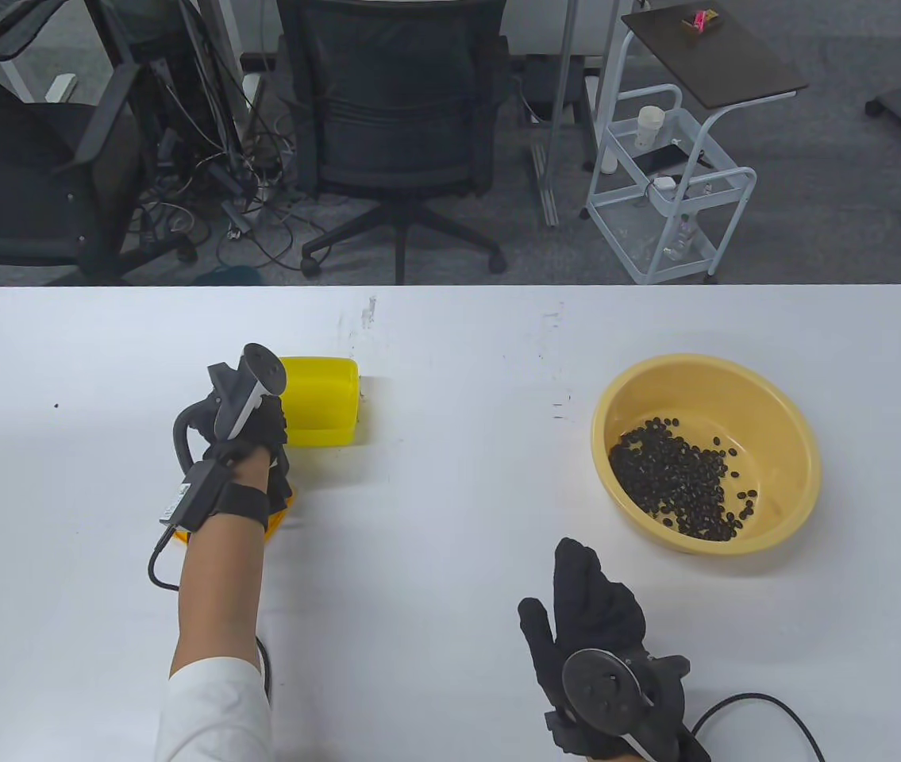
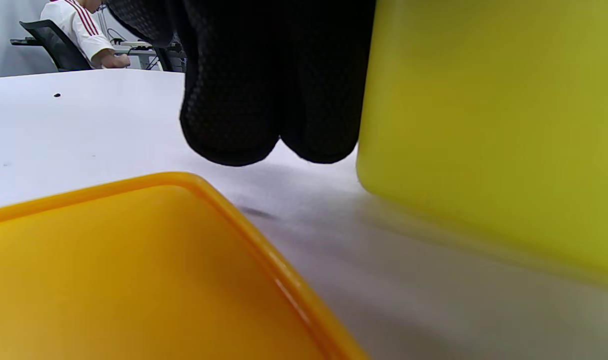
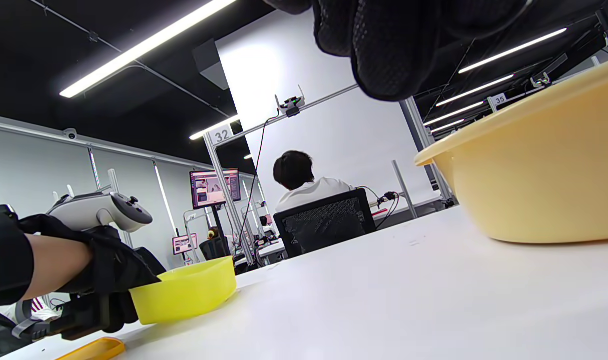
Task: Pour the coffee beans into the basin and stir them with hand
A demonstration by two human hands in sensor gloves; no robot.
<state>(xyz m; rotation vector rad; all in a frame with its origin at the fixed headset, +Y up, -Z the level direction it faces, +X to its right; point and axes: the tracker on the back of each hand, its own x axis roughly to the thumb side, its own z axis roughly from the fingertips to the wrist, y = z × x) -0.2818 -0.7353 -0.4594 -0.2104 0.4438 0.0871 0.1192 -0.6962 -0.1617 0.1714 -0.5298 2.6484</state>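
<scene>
1. The basin [image 1: 706, 452] sits upright on the white surface [image 1: 450, 381], and I place everything else from it. It is pale yellow and round.
2. The coffee beans [image 1: 676, 479] lie inside the basin, heaped on the part of its floor nearest me, with a few loose ones scattered toward its far wall.
3. My right hand [image 1: 597, 627] rests flat on the surface just short of the basin's near rim, not touching it. Its grip is spread: fingers straight, pointing away from me, holding nothing (the tracker rides on its back).
4. The yellow container [image 1: 321, 400] stands well apart from the basin, across the surface on my left side. From the right wrist view it looks open-topped; I cannot see inside it.
5. My left hand [image 1: 248, 429] is at that container's near side. The gloved fingers [image 2: 243, 100] hang just beside its wall, but I cannot tell whether they curl round it or only lie against it.
6. An orange lid [image 2: 133, 270] lies flat on the surface under my left wrist, on the near side of the container, farther still from the basin.
</scene>
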